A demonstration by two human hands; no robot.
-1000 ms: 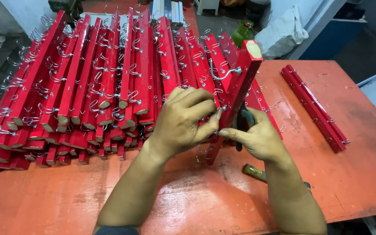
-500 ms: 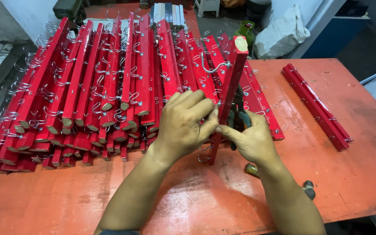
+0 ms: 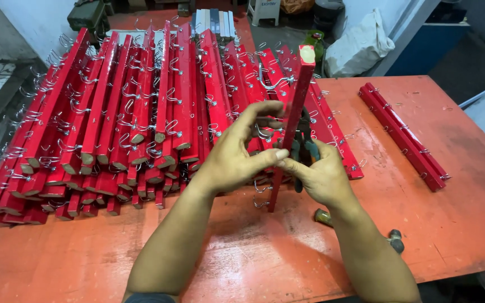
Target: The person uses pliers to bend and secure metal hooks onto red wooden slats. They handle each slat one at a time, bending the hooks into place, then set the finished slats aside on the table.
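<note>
Standing nearly upright on the orange table [image 3: 467,224], a red wooden bar [image 3: 294,120] is tilting slightly to the right, its lower end resting on the tabletop and its cut top end showing bare pale wood. Small bent wire hooks are sticking out along its left edge. Both hands are meeting at its middle.

Nothing here is acting as a container; a large stack of red bars [image 3: 119,123] with the same wire hooks is lying across the left and back of the table, layered several deep, with its rightmost bars running just behind the upright one. Two more red bars [image 3: 402,134] are lying side by side well apart on the right. A dark tool handle [image 3: 360,227] is lying on the table, mostly hidden under the right forearm.

The left hand [image 3: 234,154] is reaching in from the left, thumb pressing toward the bar while its fingers are curling loosely over a wire hook beside it. The right hand [image 3: 321,174] is gripping dark pliers [image 3: 303,148] against the bar, fingers wrapped around the handles; whether the plier tips are pinching a hook cannot be told. Both forearms are angling up from the bottom edge.
</note>
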